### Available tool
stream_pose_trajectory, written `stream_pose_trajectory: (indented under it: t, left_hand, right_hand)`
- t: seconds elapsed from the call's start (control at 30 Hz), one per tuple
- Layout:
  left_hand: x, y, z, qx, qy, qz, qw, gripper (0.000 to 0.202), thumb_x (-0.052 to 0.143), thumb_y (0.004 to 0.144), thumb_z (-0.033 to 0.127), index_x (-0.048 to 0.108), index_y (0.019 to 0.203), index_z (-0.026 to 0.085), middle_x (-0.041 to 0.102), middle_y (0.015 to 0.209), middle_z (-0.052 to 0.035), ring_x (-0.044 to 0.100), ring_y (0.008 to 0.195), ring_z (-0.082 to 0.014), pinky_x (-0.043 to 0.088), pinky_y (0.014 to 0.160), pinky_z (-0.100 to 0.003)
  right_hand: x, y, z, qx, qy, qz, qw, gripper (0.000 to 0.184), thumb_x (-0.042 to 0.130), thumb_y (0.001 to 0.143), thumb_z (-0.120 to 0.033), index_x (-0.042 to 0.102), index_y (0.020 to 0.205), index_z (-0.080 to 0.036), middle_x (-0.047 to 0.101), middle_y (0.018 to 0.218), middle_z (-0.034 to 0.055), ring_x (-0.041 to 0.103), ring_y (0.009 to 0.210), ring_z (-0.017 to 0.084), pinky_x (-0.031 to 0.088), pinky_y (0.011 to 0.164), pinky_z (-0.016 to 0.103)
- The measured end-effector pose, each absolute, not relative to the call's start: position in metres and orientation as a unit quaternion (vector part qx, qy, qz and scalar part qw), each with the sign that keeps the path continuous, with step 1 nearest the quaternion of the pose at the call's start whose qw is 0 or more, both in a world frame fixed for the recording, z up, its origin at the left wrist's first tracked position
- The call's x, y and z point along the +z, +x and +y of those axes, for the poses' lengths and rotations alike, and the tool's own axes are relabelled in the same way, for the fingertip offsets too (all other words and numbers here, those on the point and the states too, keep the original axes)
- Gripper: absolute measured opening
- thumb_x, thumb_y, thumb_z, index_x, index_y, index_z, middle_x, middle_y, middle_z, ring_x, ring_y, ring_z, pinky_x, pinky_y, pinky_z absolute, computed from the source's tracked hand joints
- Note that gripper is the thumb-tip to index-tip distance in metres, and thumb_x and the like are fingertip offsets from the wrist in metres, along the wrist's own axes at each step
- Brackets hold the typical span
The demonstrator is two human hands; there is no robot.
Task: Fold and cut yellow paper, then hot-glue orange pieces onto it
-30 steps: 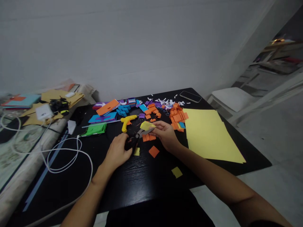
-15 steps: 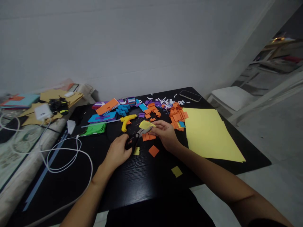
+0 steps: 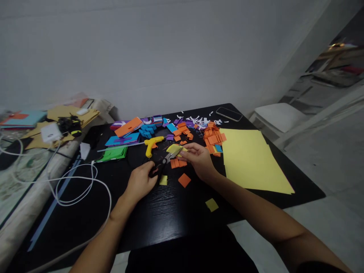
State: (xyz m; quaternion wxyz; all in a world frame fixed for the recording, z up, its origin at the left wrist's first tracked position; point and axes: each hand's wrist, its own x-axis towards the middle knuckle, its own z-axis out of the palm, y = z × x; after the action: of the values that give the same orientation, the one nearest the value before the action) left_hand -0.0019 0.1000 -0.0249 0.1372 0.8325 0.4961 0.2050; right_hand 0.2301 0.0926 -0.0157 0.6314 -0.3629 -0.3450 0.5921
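Observation:
My left hand (image 3: pixel 140 181) grips black-handled scissors (image 3: pixel 162 163) over the black table (image 3: pixel 159 216). The blades point up and right into a small yellow paper piece (image 3: pixel 174 148). My right hand (image 3: pixel 199 159) pinches that yellow piece at its right side. Small orange squares (image 3: pixel 178 163) lie just under the blades. A lone orange square (image 3: pixel 184 180) and a yellow scrap (image 3: pixel 163 180) rest between my hands. Another yellow square (image 3: pixel 212 204) lies nearer to me.
A yellow glue gun (image 3: pixel 152 144) lies behind the scissors. Large yellow sheets (image 3: pixel 250 159) cover the table's right side. Orange cut pieces (image 3: pixel 213 138), blue, purple and green paper (image 3: pixel 113 153) crowd the back. A phone (image 3: pixel 229 114) sits far back. White cables (image 3: pixel 82 185) loop at left.
The scissors' blades have moved slightly up into the yellow piece. Both hands stay nearly in place; the view has shifted a little.

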Motion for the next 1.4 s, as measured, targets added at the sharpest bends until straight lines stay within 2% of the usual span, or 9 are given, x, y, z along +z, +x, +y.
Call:
stream_pose_trajectory:
  t: [0.43,0.7,0.93,1.03,1.2,1.4]
  left_hand:
    - [-0.0256,-0.0015,0.1004,0.192,0.835,0.494,0.148,0.020,0.054,0.084,0.022,0.044,0.067,0.020,0.057,0.066,-0.0010,0.053,0.060,-0.0164,0.032,0.058,-0.026]
    - [-0.0254,-0.0005,0.1012,0.181,0.833,0.494,0.168,0.015,0.054,0.085,0.022,0.053,0.070,0.019,0.063,0.070,-0.0028,0.058,0.063,-0.0172,0.035,0.060,-0.026]
    - [-0.0240,-0.0003,0.1000,0.173,0.828,0.500,0.184,0.015,0.054,0.083,0.021,0.053,0.068,0.019,0.063,0.067,-0.0026,0.057,0.061,-0.0166,0.034,0.059,-0.025]
    - [-0.0238,-0.0004,0.0997,0.182,0.825,0.504,0.179,0.020,0.055,0.083,0.024,0.052,0.064,0.018,0.061,0.064,-0.0019,0.056,0.058,-0.0155,0.033,0.058,-0.025]
    - [-0.0197,-0.0013,0.0999,0.206,0.794,0.541,0.185,0.030,0.058,0.087,0.039,0.057,0.064,0.018,0.058,0.059,0.0002,0.053,0.056,-0.0144,0.031,0.056,-0.024]
    - [-0.0188,-0.0008,0.1024,0.190,0.784,0.567,0.166,0.035,0.059,0.089,0.049,0.060,0.072,0.019,0.061,0.066,-0.0013,0.058,0.062,-0.0173,0.034,0.059,-0.026]
  right_hand:
    - [-0.0155,0.2300,0.0931,0.594,-0.369,-0.346,0.625,0.030,0.089,0.065,-0.031,0.070,0.084,-0.018,0.074,0.083,0.0021,0.073,0.081,0.018,0.063,0.086,0.039]
    - [-0.0158,0.2304,0.0940,0.595,-0.365,-0.349,0.625,0.029,0.089,0.065,-0.032,0.071,0.083,-0.018,0.075,0.084,0.0026,0.073,0.081,0.018,0.063,0.085,0.038]
    - [-0.0155,0.2306,0.0942,0.591,-0.379,-0.345,0.623,0.032,0.090,0.063,-0.033,0.070,0.083,-0.018,0.075,0.083,0.0022,0.073,0.079,0.018,0.062,0.085,0.038]
    - [-0.0164,0.2308,0.0952,0.590,-0.388,-0.339,0.621,0.033,0.090,0.064,-0.034,0.070,0.084,-0.018,0.075,0.084,0.0025,0.073,0.080,0.018,0.062,0.085,0.037]
    - [-0.0162,0.2318,0.0970,0.601,-0.383,-0.313,0.628,0.034,0.091,0.062,-0.030,0.068,0.085,-0.018,0.075,0.085,0.0026,0.073,0.083,0.019,0.062,0.087,0.037]
    - [-0.0121,0.2341,0.0964,0.668,-0.351,-0.307,0.580,0.035,0.090,0.063,-0.027,0.070,0.091,-0.018,0.075,0.086,0.0023,0.074,0.082,0.018,0.062,0.079,0.030]
